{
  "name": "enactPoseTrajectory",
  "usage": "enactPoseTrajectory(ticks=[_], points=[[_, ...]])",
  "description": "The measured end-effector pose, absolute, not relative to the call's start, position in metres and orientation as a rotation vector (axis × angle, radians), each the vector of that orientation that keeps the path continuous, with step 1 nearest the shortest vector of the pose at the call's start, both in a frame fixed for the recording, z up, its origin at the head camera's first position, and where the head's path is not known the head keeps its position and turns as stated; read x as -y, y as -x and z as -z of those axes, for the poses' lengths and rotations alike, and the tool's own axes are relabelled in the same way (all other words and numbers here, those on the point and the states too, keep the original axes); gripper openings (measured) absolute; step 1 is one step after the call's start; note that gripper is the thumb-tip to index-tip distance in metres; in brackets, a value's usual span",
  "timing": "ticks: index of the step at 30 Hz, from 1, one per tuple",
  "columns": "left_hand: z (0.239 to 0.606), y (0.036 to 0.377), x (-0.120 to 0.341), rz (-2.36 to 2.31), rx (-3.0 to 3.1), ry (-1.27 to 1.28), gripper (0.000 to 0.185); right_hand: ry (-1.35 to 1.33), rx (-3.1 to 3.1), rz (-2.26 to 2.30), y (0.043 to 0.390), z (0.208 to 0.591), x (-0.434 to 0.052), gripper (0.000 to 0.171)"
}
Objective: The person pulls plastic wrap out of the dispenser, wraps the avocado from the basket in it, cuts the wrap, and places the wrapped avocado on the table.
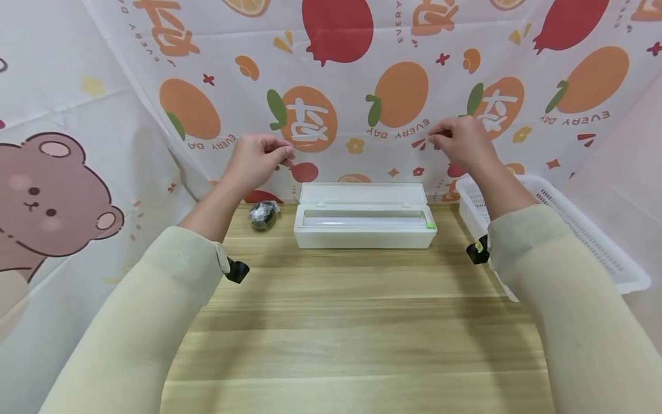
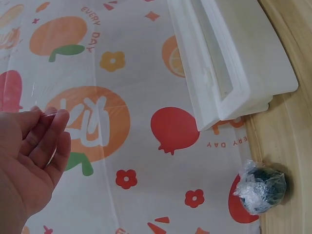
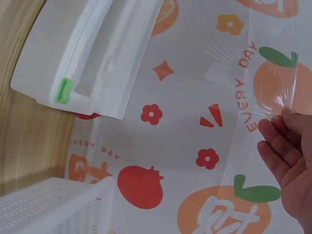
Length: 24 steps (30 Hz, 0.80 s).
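Both hands are raised above and behind a white cling film dispenser [image 1: 365, 239], whose lid stands open toward the curtain. In the right wrist view, the right hand [image 1: 465, 142] pinches clear cling film [image 3: 288, 95], its creases fanning out from the fingertips. The left hand [image 1: 257, 161] pinches a clear edge between thumb and fingers in the left wrist view; the film between the hands is nearly invisible. A pale roll [image 1: 362, 221] lies in the dispenser's slot, with a green slider [image 1: 430, 226] at its right end.
A dark green lump in crumpled clear wrap [image 1: 264, 215] sits left of the dispenser on the wooden table [image 1: 362, 328]. To the right stands a white perforated basket [image 1: 635, 282], partly behind the right arm. A fruit-print curtain [image 1: 357, 103] hangs close behind.
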State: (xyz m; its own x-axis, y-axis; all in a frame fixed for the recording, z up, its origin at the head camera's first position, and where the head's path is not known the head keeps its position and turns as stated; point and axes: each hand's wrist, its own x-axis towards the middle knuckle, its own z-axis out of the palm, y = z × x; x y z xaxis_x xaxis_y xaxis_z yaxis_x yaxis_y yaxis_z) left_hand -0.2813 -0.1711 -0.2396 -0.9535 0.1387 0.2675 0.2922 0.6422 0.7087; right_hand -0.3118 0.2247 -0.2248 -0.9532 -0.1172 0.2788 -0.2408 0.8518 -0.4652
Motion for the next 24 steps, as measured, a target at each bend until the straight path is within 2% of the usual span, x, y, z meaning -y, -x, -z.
enactPoseTrajectory(ticks=[9,24], points=[[0.225,0.294,0.169,1.193,2.678,0.312,0.028,-0.259,2.771,-0.738,0.311,0.215,-0.224,0.027],[0.210,0.296,0.162,1.209,2.618,0.269,0.030,-0.217,2.731,-0.689,0.305,0.196,-0.224,0.030]])
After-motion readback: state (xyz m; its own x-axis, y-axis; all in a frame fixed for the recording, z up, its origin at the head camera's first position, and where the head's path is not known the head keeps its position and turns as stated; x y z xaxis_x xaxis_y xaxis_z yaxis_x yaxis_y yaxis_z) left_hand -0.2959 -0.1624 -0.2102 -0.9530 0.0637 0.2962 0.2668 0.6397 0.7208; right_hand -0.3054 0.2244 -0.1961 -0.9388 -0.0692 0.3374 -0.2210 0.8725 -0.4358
